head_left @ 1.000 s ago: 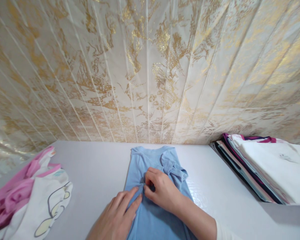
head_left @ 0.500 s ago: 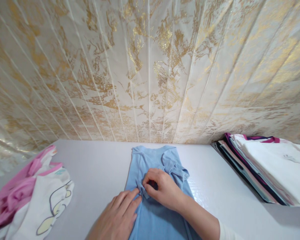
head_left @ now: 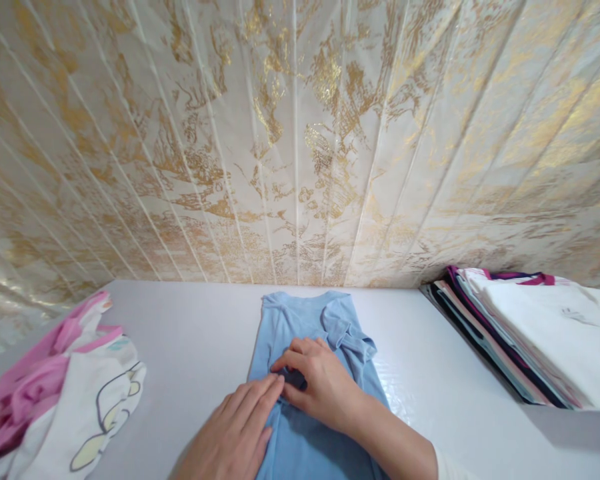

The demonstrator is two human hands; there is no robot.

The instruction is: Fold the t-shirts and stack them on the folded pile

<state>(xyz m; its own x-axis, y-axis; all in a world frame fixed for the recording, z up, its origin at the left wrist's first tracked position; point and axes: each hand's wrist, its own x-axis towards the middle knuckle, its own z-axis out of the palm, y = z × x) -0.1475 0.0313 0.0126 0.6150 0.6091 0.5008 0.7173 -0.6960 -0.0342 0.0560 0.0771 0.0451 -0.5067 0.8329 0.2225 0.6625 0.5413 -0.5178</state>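
Observation:
A light blue shirt (head_left: 310, 313) lies on the white table with its neckline toward the wall. Its right side has a crumpled, folded-over sleeve (head_left: 347, 333). My left hand (head_left: 240, 420) rests on the shirt's left edge, fingers stretched out and lying flat. Over the middle of the shirt, my right hand (head_left: 323, 383) is curled, thumb and index finger at the cloth beside my left fingertips. The cloth between those fingers is mostly hidden.
On the left lies a loose heap of pink and white clothing (head_left: 100, 400) with a cartoon print. A stack of folded clothes (head_left: 545, 333), white on top, stands at the right. Behind the white table (head_left: 190, 333) rises a gold-patterned, pleated covering (head_left: 295, 147).
My right hand's index finger has reached left over the cloth, and its thumb and finger have spread a little. My left fingers have drawn closer together. The shirt stays in place.

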